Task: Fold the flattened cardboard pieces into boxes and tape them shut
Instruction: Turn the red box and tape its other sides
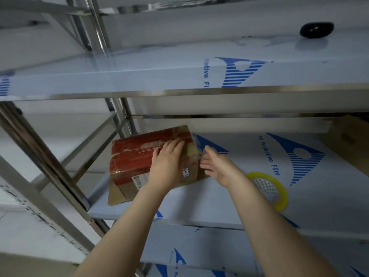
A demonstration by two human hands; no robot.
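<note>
A cardboard box (135, 156) with a red printed top and clear tape over it lies on the left end of the middle shelf (239, 196). My left hand (165, 164) lies flat on its top, fingers straight. My right hand (217, 166) is at the box's right side, fingers extended against the taped edge, holding nothing that I can make out. A roll of clear tape with a yellow core (268, 189) lies flat on the shelf just right of my right wrist.
The steel rack is covered in white film with blue logos. An upper shelf (179, 76) hangs close above and carries a black round object (316, 30). Flattened cardboard (351, 140) lies at the far right. Steel posts (44, 156) stand at left.
</note>
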